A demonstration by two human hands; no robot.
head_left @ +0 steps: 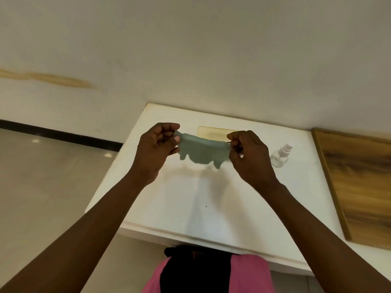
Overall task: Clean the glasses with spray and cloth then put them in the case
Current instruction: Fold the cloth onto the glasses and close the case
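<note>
Glasses are not showing anywhere in this view, so I cannot tell where they are; what is in hand is the cleaning cloth (203, 152), a grey-green microfibre square with a pinked edge. The left hand (157, 148) is pinching the cloth's corner at 9 o'clock between thumb and curled fingers, and the right hand (247, 153) is pinching the opposite corner at 3 o'clock in the same way. Both are pulling apart above the white counter (211, 197), so the top edge is running taut while the lower edge is hanging loose and casting a shadow below. Stretching it open like this looks like a way of unfolding it and finding a flat wiping face.

Lying on its side at 3 o'clock of the right hand, just beside it in the view, is the clear spray bottle (280, 154) with its white nozzle pointing away. Behind the cloth at 12 o'clock, a pale yellowish rectangular piece (213, 133) is sitting on the counter; it may be the case, though the cloth is hiding part of it. A wooden board (357, 182) is lying along the counter's edge at 3 o'clock.
</note>
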